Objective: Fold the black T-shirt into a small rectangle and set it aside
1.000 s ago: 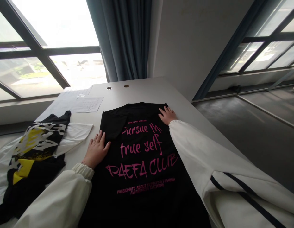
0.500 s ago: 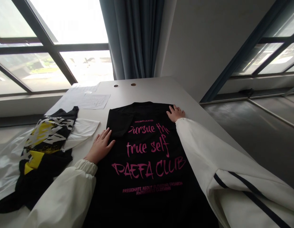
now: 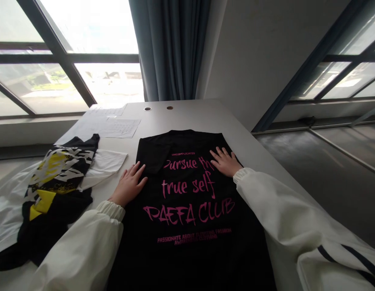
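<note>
Head view showed the black shirt (image 3: 190, 226) lying flat, printed side up, on the table (image 3: 205, 115), its collar away from the person and its lower part running out of sight at the bottom. The left hand (image 3: 129, 184) lay palm down with fingers a little spread, the fingertips and thumb on the shirt's left edge, beside a flap (image 3: 153, 157) that seemed to be cloth turned inward over the start of the print (image 3: 189, 188). The right hand (image 3: 226, 161) was spread wider, palm down on the upper right of the shirt, over the end of "Pursue the". Neither appeared to grip or pinch anything. That pose suited holding the cloth flat, and doing it well seemed to call for light, even pressure from straight fingers, one hand anchoring its side while the other stroked outward without dragging the lettering askew. The flap looked likeliest to lift or bunch, so the left hand was usefully placed next to it. Black fabric hid small creases, making touch as good a guide as sight. The patterned shirt (image 3: 58, 169) lay to the left, near the left cuff (image 3: 110, 212), and needed a careful elbow.
</note>
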Tool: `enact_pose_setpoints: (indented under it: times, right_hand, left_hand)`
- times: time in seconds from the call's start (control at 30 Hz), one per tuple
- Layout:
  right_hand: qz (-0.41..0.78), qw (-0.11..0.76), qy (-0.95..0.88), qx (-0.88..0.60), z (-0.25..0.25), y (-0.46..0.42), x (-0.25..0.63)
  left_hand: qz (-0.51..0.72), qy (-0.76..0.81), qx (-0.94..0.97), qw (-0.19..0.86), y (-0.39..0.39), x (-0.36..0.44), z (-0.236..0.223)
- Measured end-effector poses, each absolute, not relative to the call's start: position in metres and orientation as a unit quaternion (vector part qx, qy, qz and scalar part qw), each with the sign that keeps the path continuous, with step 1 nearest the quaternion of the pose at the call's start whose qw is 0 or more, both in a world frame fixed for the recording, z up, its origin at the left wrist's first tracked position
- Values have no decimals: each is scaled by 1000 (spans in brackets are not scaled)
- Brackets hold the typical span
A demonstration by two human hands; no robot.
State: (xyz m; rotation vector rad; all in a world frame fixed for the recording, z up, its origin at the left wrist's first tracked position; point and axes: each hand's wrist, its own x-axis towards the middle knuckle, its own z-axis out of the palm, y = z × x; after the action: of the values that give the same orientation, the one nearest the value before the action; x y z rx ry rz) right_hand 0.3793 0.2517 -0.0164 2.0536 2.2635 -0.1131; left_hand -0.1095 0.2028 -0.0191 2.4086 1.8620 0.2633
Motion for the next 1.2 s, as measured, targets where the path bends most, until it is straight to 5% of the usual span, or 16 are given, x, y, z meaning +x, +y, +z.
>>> enact_pose_setpoints:
  times: [0.7, 1.2]
  right_hand:
    - [-17, -67, 712, 699, -40, 80, 434]
    - [-35, -263, 669, 694, -28, 34, 413]
  left_hand:
    - [79, 583, 809, 15, 118, -150, -30]
    - [201, 586, 781, 83, 65, -142, -2]
